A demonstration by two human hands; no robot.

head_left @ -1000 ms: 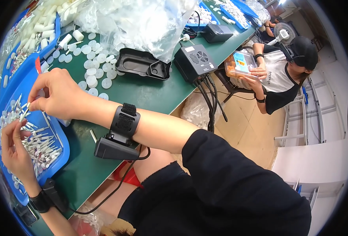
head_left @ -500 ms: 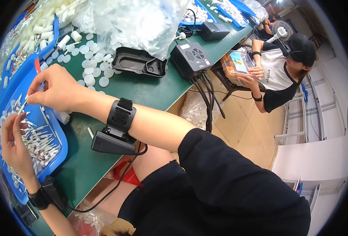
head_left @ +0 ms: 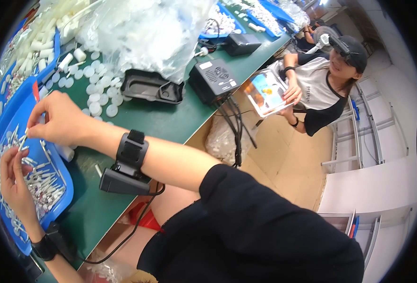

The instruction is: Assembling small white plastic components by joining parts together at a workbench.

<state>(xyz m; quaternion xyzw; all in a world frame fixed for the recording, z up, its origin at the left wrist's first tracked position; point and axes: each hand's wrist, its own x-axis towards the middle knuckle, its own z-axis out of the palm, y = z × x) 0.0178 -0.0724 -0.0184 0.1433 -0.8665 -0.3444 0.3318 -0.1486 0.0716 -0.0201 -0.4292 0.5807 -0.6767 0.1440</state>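
Over a blue tray, my right hand pinches the upper end of a thin white stick between thumb and fingertips. Just below it, my left hand has its fingers curled closed around the lower part of the same stick. Many small white stick-like parts lie heaped in the tray beside my left hand. A red strip stands up at the tray's edge behind my right hand. My fingers hide part of the stick.
Translucent white discs are scattered on the green table. Beyond them are a black plastic shell, a clear bag and a black cabled box. A person across the floor holds a clear container.
The whole view has shifted, so the table and tray appear farther left. Both hands keep hold of the stick. The other person has tilted the container and turned their head.
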